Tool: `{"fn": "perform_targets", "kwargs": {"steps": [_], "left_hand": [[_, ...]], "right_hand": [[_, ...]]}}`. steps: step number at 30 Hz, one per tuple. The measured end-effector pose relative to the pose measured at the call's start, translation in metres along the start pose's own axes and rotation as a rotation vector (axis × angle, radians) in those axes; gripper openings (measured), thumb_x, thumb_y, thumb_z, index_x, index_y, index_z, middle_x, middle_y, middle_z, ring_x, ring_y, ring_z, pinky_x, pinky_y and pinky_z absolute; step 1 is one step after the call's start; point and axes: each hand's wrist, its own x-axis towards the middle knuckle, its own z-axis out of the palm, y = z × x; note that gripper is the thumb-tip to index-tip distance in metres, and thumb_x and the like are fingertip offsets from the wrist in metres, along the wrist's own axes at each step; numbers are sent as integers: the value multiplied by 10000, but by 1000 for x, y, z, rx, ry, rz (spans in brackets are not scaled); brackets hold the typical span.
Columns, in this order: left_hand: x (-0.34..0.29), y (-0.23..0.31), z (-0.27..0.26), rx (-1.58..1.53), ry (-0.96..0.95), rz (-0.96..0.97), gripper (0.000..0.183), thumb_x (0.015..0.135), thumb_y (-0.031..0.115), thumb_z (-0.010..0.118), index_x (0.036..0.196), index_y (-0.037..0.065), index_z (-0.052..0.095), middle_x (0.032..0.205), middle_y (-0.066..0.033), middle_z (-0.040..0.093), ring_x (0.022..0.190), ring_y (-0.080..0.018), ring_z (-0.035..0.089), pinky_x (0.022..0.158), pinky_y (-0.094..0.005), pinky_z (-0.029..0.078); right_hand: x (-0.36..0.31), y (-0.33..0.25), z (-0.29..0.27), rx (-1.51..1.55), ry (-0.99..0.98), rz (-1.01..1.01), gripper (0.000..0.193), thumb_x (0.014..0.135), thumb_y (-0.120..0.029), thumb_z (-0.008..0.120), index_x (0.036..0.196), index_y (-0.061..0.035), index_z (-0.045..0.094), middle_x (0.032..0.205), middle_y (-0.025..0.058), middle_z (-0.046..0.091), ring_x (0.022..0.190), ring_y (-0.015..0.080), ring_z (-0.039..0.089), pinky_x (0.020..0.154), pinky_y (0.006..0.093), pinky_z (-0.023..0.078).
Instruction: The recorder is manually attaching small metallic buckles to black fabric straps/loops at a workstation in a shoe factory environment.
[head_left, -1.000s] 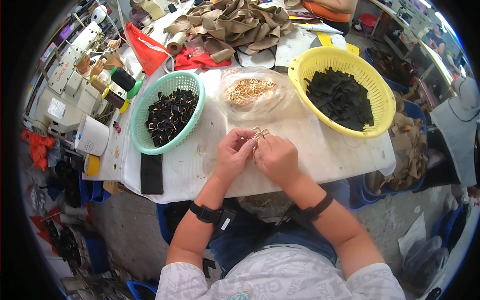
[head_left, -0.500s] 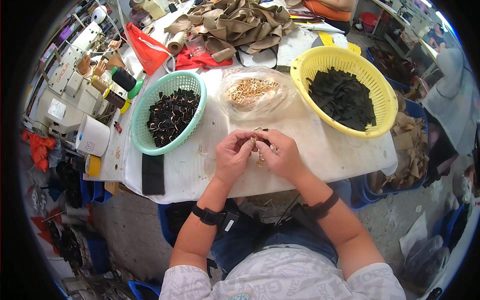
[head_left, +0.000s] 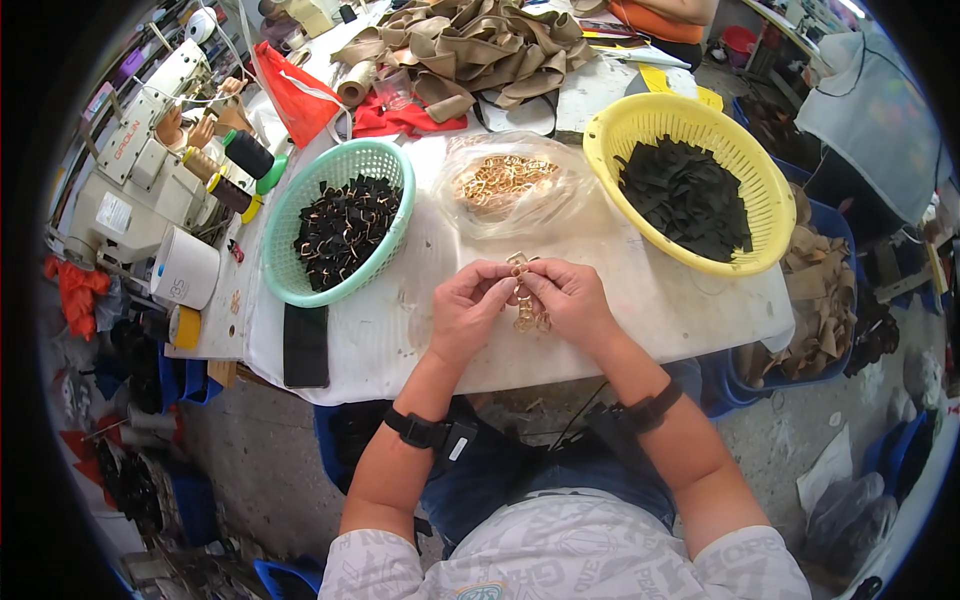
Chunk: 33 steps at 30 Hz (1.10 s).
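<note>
Over the near middle of the table, my left hand [head_left: 470, 310] and my right hand [head_left: 570, 303] meet with fingertips pinched together. Between them are several small gold-coloured metal rings [head_left: 525, 318]; some hang beneath the fingers, and one sticks up above the fingertips. The fingers partly hide how these rings are held. Just beyond my hands, a clear plastic bag [head_left: 465, 218] lies open around a heap of similar gold rings [head_left: 507, 180]. Left of it, a mint-green basket [head_left: 402, 215] holds black strips fitted with gold rings. To the right, a yellow basket [head_left: 775, 215] contains plain black fabric strips [head_left: 685, 195].
A dark phone [head_left: 306, 347] lies at the table's left front edge. Brown cut pieces [head_left: 470, 50] pile up at the back. Thread cones [head_left: 248, 155] and a sewing machine [head_left: 135, 150] stand left. A blue bin [head_left: 845, 225] of brown pieces sits beside the table's right side.
The rings between my fingertips have shifted, and more hang in view below. A dark piece seen by my right fingers is out of sight. A pale grey cloth shape moved at far right.
</note>
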Motion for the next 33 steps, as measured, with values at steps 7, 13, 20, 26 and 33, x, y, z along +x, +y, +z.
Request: {"fn": "perform_targets", "kwargs": {"steps": [7, 13, 20, 26, 33], "left_hand": [[0, 3, 2, 15, 48, 10, 74, 880, 11, 632, 943, -26, 625, 843, -45, 665, 744, -91, 639, 654, -214, 527], [-1, -8, 5, 97, 62, 150, 48, 880, 5, 619, 917, -24, 611, 818, -38, 657, 697, -90, 638, 616, -219, 534], [-3, -16, 1, 433, -50, 202, 38, 849, -7, 610, 883, -24, 601, 755, -47, 638, 629, -68, 584, 560, -223, 478], [-3, 1, 8, 221, -20, 63, 30, 822, -17, 612, 849, -5, 607, 672, -51, 581, 579, -70, 543, 520, -243, 437], [-3, 2, 6, 531, 26, 406, 52, 769, -29, 625, 809, -1, 608, 651, -73, 547, 525, -122, 527, 499, -273, 427]], "right_hand": [[-1, 4, 4, -99, -2, -99, 151, 921, -41, 558, 975, 41, 673, 771, 34, 651, 615, 75, 551, 557, 231, 460], [-1, 4, 3, -26, 40, -19, 138, 895, -61, 606, 959, 41, 674, 802, 48, 673, 661, 74, 584, 594, 225, 476], [-2, 4, -1, -70, 56, -71, 129, 872, -56, 617, 948, 38, 664, 808, 43, 675, 692, 63, 594, 613, 219, 487], [-3, 4, -1, -103, 24, -66, 129, 884, -51, 611, 964, 38, 658, 807, 27, 663, 669, 65, 586, 600, 215, 484], [-8, -2, 4, -29, -4, -25, 145, 900, -57, 600, 997, 38, 650, 798, 47, 657, 625, 66, 587, 553, 220, 480]]}}
